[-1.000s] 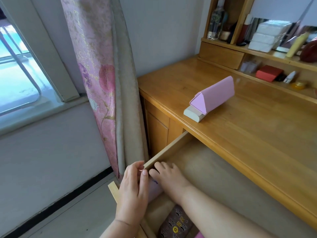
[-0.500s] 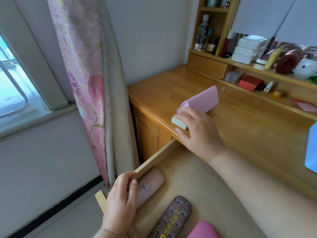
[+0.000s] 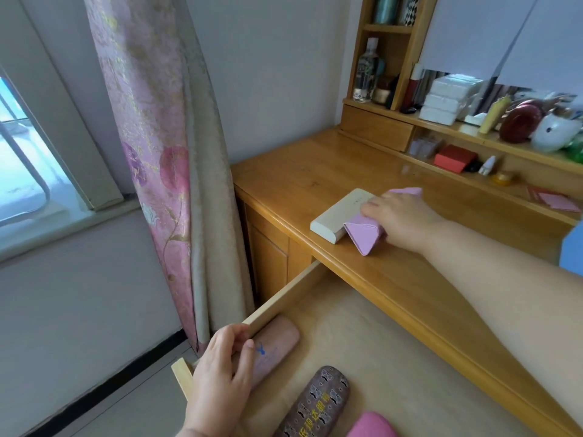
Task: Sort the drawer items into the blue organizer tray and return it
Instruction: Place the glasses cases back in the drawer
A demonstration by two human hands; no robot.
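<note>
The wooden drawer (image 3: pixel 284 302) stands pulled out under the desk. In it lie a pale pink case (image 3: pixel 277 342), a brown patterned case (image 3: pixel 318 402) and part of a bright pink case (image 3: pixel 372 425). My left hand (image 3: pixel 220 380) grips the drawer's left side wall, partly covering the pale pink case. On the desk top my right hand (image 3: pixel 403 219) holds a pink triangular folded case (image 3: pixel 366 236), which sits against a cream box (image 3: pixel 339 212). A blue edge, perhaps the organizer tray (image 3: pixel 571 253), shows at the right border.
A pink floral curtain (image 3: pixel 151 152) hangs left of the desk (image 3: pixel 315 178), with a window beyond it. Shelves at the desk's back hold a bottle (image 3: pixel 367 70), white packs (image 3: pixel 448 99), a red box (image 3: pixel 454 159) and small items.
My right hand left the drawer, reached up to the desk top and took the pink triangular case, which has come off the cream box. My left hand stays on the drawer side.
</note>
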